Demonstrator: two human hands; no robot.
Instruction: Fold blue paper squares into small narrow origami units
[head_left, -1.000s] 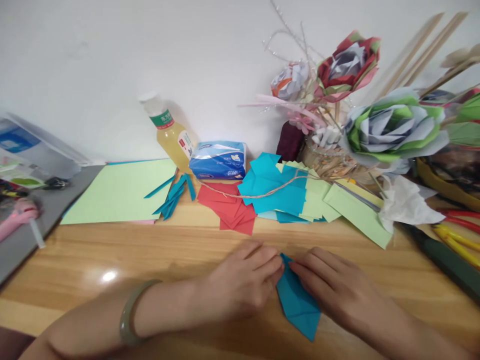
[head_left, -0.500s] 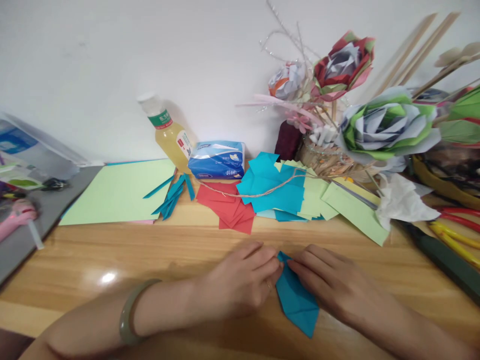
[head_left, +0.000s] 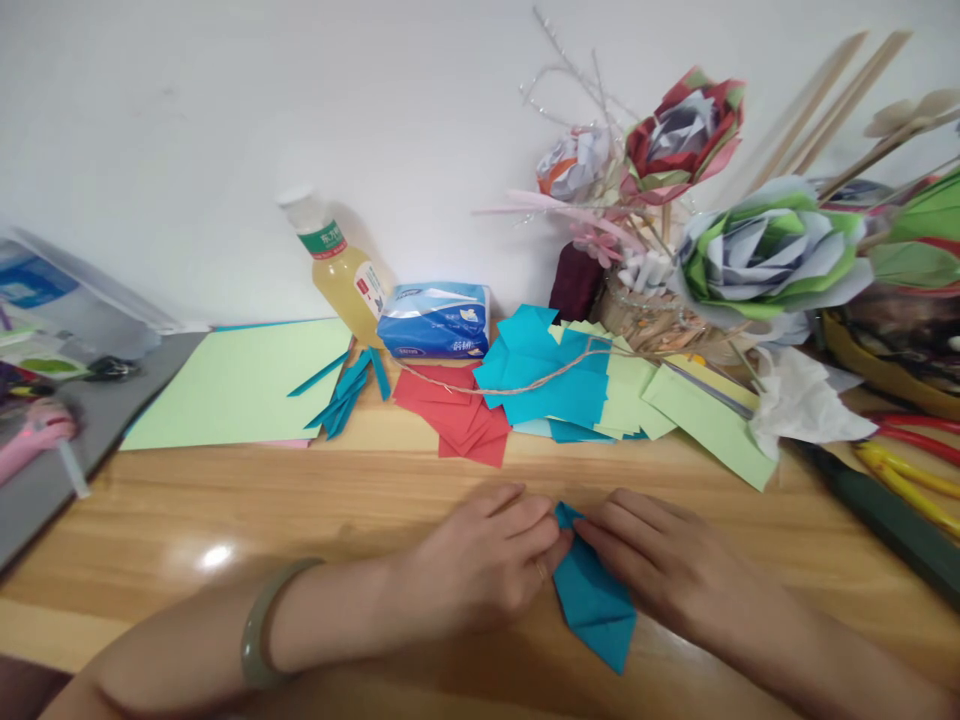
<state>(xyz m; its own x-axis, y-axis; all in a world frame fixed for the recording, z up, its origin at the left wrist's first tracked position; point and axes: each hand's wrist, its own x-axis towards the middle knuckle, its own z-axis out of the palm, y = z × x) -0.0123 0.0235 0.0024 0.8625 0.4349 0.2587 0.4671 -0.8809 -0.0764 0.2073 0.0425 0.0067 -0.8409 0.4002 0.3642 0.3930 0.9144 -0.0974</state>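
A folded piece of blue paper [head_left: 595, 605] lies on the wooden table between my hands, one pointed end toward me and creases across its lower part. My left hand [head_left: 491, 560] is closed at the paper's upper left edge, with the fingertips pinching it near the top. On the other side, my right hand [head_left: 660, 555] is closed too, its fingers pressing the upper right edge. The fingertips of both hands nearly meet at the small folded top corner. Part of the paper is hidden under the fingers.
Behind my hands lie red paper squares [head_left: 472, 415], blue squares [head_left: 551, 375], green sheets [head_left: 247, 385] and blue strips [head_left: 345, 400]. A drink bottle [head_left: 349, 285] and a tissue pack [head_left: 435, 320] stand by the wall. Paper flowers [head_left: 772, 250] and yellow-handled scissors [head_left: 900, 475] are at right.
The left fingertips have shifted slightly to the right over the paper's edge. Otherwise, both hands and the blue paper stay almost in place.
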